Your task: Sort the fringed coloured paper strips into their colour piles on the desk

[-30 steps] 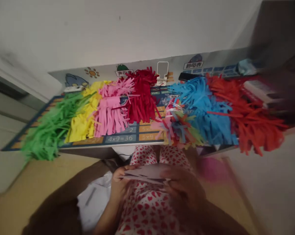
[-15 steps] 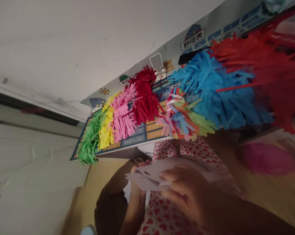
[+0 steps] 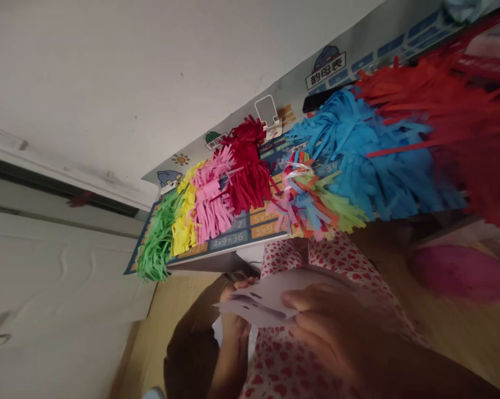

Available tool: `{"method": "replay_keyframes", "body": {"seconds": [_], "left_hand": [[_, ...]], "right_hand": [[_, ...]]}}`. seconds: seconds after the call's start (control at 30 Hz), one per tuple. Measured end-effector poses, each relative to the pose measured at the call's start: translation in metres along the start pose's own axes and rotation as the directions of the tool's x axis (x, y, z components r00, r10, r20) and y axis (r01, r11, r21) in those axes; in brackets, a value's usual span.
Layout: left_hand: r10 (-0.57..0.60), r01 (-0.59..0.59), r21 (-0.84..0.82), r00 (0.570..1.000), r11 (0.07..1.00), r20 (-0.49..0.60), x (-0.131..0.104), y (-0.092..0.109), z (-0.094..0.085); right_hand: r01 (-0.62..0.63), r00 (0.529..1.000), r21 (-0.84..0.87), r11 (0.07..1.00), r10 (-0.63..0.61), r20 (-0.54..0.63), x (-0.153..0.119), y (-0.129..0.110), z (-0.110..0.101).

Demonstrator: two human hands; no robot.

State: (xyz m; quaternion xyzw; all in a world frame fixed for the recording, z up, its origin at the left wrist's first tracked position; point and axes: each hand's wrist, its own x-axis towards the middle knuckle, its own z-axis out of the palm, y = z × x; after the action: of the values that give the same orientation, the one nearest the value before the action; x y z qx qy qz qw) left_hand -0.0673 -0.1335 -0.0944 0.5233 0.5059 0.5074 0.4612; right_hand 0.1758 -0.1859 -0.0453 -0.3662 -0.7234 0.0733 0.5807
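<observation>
White paper sheets [image 3: 270, 288], at least two layers, above my lap [image 3: 274, 360]; no clear change, so I judge handling continues | my left hand [image 3: 236, 324] grips one end, right hand [image 3: 328, 318] pinches near the middle | seven fringed-paper colour groups on one printed mat [image 3: 228, 239]: green [image 3: 156, 244], yellow [image 3: 184, 221], pink [image 3: 210, 213], crimson [image 3: 250, 183], multicolour [image 3: 305, 202], blue [image 3: 357, 149], red [image 3: 461, 111]
</observation>
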Motion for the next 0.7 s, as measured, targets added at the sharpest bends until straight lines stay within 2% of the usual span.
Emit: {"method": "replay_keyframes", "body": {"seconds": [0.1, 0.3, 0.47, 0.7], "left_hand": [[-0.022, -0.014, -0.211, 0.986, 0.977, -0.168, 0.003, 0.000, 0.001], [-0.048, -0.009, -0.313, 0.984, 0.950, -0.173, 0.001, 0.004, 0.000], [-0.007, -0.029, -0.282, 0.992, 0.959, -0.128, 0.003, 0.002, -0.001], [0.213, -0.219, -0.122, 0.975, 0.968, -0.056, -0.008, 0.004, -0.004]], "right_hand": [[-0.072, 0.997, 0.017, 0.997, 0.071, 0.031, 0.001, 0.000, -0.002], [-0.081, 0.996, -0.055, 0.995, 0.079, -0.047, -0.002, -0.004, -0.006], [-0.071, 0.996, -0.061, 0.996, 0.067, -0.065, -0.008, 0.000, -0.002], [-0.298, 0.954, -0.103, 0.949, 0.294, -0.059, -0.025, 0.007, -0.012]]}}
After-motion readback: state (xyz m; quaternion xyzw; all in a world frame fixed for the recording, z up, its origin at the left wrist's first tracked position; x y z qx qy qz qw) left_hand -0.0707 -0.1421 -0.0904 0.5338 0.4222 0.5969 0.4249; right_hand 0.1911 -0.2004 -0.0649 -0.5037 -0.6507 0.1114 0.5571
